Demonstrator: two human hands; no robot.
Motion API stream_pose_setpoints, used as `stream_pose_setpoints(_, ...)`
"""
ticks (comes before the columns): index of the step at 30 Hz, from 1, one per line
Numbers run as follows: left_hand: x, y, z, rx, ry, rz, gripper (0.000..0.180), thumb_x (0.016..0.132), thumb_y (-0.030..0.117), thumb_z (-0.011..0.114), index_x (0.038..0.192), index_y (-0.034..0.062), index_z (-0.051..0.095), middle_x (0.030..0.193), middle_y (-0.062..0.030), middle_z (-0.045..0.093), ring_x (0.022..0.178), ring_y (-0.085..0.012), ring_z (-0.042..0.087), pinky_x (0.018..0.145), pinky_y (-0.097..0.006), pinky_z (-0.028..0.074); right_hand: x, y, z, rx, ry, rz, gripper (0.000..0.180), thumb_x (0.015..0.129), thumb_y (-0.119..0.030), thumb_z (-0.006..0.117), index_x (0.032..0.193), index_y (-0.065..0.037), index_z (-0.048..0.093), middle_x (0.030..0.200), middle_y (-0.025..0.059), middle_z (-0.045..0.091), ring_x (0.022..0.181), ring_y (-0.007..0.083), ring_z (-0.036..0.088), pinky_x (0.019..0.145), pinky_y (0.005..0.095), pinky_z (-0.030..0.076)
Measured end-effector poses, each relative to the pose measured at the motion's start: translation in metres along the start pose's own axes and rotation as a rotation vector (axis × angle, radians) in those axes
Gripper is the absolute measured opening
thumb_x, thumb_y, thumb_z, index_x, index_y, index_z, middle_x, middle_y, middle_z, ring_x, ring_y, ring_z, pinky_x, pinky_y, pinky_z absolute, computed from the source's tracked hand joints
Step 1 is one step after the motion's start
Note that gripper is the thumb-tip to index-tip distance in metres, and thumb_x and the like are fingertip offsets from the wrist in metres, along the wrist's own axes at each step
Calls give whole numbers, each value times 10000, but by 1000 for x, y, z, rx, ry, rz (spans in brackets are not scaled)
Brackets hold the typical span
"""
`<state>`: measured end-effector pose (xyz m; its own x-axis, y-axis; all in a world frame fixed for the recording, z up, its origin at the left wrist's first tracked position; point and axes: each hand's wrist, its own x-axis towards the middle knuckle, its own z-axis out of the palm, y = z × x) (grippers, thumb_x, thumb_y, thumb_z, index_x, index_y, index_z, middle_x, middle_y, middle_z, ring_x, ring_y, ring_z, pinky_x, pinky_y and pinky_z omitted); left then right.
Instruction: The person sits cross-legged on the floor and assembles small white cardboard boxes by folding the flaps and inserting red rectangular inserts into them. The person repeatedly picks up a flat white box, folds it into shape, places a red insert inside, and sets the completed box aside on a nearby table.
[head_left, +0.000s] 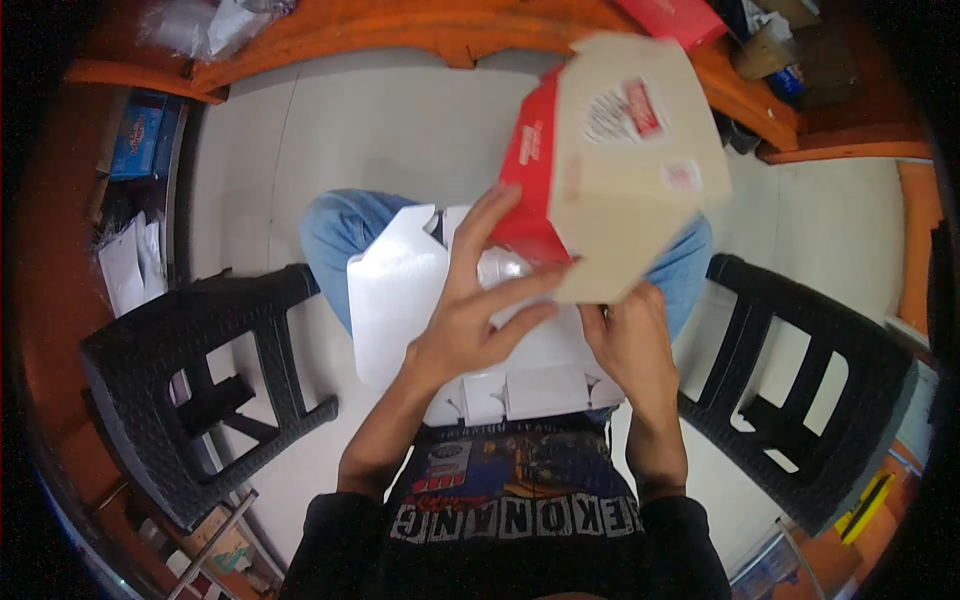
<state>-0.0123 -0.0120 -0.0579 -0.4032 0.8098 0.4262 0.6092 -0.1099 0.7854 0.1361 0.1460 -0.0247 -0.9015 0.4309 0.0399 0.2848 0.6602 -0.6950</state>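
Note:
A beige-and-red cardboard food box (640, 150), slightly blurred, is tilted up over my knees. My right hand (635, 335) is closed at its lower edge, the fingertips partly hidden behind the beige panel. The fingers of my left hand (475, 310) are spread, with the index finger against the box's red side and the others beside its lower corner. Under both hands, a flat unfolded cardboard sheet (390, 300) lies across my lap, white side up. Its cut flaps and slots show near my shirt.
Black plastic stools stand at my left (200, 390) and right (810, 380). An orange wooden bench (400, 30) runs along the far side, with plastic bags (225, 25) and a red box (675, 15) on it. Shelves with a blue box (137, 140) are at the far left.

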Motion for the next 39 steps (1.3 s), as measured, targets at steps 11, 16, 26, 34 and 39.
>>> stream_pose_setpoints(11,-27,-18,69,-322,142,-337,1138,791,214,860,1595,16,79,1595,-266,237,1490,-395,289,1210,-477,266,30,-69,-33,1300,193,138,335,957,-90,716,1263,-4,612,1142,64,712,1035,149,668,907,303,519)
stream_pose_setpoints(16,-9,13,45,-527,314,-815,582,979,19,572,1511,-23,341,1409,-165,516,1282,-232,527,1070,-324,420,57,-42,-3,625,-99,-152,775,895,-166,776,1542,-39,368,1491,198,511,1346,304,525,1131,432,408)
stream_pose_setpoints(26,-2,8,-6,-643,233,-1026,409,973,25,568,1366,-58,489,1095,-128,696,908,-179,682,856,-322,559,18,23,25,-223,-206,-206,509,838,36,692,1330,-70,618,1386,123,585,1305,348,532,1081,438,460)
stream_pose_setpoints(34,-25,8,-30,-96,34,-339,581,983,131,632,1536,194,465,1655,-137,279,1498,-348,306,1226,-580,245,31,26,9,221,-292,-87,224,958,-14,617,1175,-10,672,1103,162,712,1025,328,675,921,408,511)
stream_pose_setpoints(39,19,8,-46,304,-411,31,334,860,222,782,1192,193,744,1499,-54,508,1443,-359,369,1213,-596,278,36,20,1,389,-448,133,267,997,-115,593,1239,-24,658,1088,231,711,980,397,676,910,415,501)
